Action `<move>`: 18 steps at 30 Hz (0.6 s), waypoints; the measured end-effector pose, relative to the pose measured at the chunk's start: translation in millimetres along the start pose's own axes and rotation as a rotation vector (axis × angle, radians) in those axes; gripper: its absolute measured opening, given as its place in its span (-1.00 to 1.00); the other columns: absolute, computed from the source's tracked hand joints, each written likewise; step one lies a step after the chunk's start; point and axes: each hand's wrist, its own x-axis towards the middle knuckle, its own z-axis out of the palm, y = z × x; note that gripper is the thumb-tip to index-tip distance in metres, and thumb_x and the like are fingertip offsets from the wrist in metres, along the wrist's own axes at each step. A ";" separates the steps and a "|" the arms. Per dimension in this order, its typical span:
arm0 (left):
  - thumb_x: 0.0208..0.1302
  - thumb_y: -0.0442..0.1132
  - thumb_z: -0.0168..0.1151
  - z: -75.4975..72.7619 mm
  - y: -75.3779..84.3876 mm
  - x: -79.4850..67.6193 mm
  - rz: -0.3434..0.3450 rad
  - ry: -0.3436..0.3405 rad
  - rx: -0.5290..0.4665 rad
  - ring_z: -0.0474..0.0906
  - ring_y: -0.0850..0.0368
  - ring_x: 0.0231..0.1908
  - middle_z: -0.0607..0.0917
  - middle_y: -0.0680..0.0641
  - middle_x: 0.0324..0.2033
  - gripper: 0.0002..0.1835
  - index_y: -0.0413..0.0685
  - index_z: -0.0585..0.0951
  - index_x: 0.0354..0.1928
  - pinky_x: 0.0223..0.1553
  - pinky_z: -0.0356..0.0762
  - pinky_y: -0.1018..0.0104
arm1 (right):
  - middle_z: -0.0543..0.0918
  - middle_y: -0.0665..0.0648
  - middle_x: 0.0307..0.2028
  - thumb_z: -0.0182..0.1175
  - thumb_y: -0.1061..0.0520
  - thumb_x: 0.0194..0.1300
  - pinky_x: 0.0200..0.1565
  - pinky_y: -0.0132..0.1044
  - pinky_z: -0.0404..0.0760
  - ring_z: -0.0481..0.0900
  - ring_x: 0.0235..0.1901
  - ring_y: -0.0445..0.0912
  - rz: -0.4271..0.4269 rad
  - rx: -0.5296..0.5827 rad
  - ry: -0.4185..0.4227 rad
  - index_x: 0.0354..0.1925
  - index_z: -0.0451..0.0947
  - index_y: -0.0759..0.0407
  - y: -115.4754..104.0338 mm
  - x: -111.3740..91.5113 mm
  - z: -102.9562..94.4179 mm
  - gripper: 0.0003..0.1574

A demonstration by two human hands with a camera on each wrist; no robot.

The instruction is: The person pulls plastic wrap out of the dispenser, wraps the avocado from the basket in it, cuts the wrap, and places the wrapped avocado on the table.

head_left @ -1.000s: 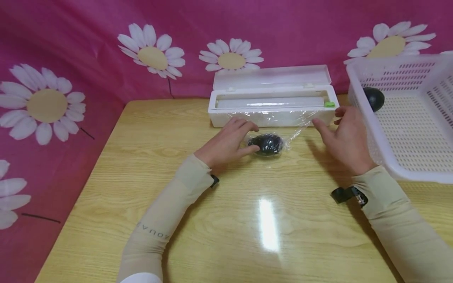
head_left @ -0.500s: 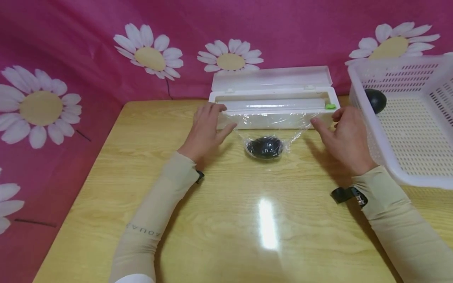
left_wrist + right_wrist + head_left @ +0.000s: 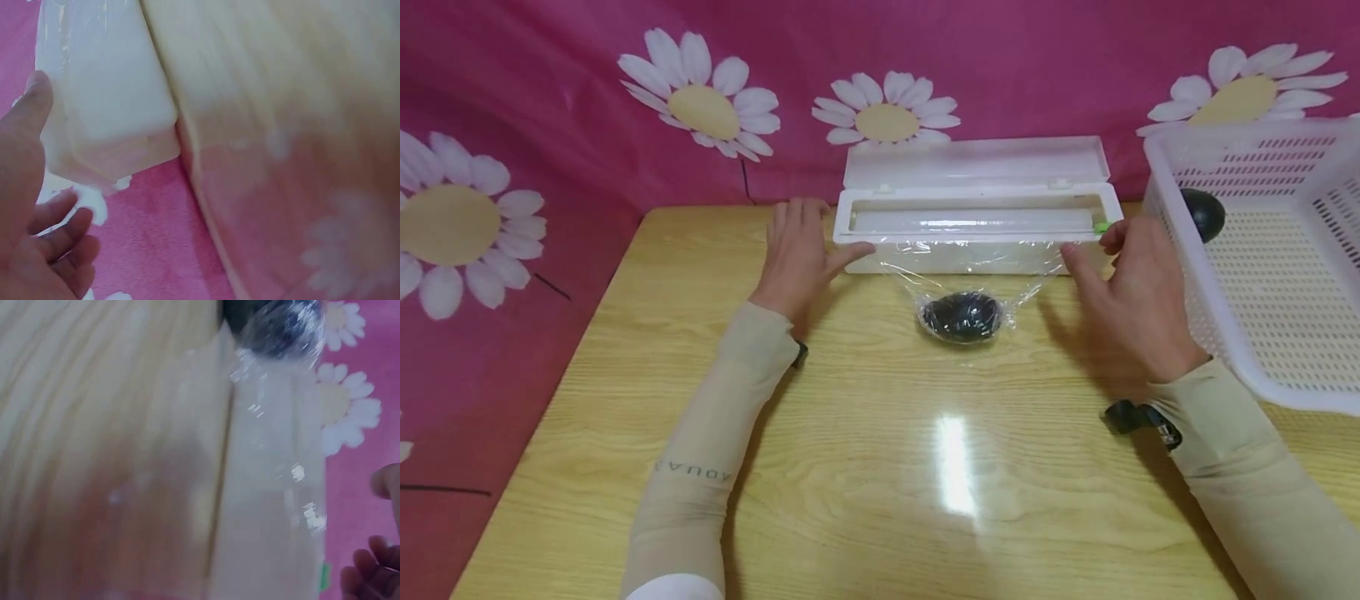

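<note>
the left hand (image 3: 793, 254) had moved from the film-wrapped dark fruit (image 3: 961, 318), toward the back edge of the table (image 3: 850, 467), to the left end of the box (image 3: 119, 100), half open and empty like the right hand (image 3: 1138, 292), so wrapping seemed unfinished, film (image 3: 977, 260) still joined.

Pink daisy-print cloth (image 3: 1037, 75) behind wooden table (image 3: 850, 467)

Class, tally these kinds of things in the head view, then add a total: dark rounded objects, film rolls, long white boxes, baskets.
Dark rounded objects: 2
Film roll: 1
Long white box: 1
Basket: 1
Total: 5
</note>
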 end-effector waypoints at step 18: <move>0.48 0.47 -0.20 -1.7 2.4 6.6 0.033 -0.280 0.233 0.23 -0.13 0.08 0.46 -0.22 0.03 -0.14 -0.27 0.36 0.21 0.22 0.25 0.01 | 0.65 0.37 -0.32 0.29 0.18 0.29 -0.44 -0.17 0.39 0.55 -0.40 0.12 -0.363 -0.386 -0.222 -0.16 0.56 0.37 -40.6 52.0 -81.3 -0.74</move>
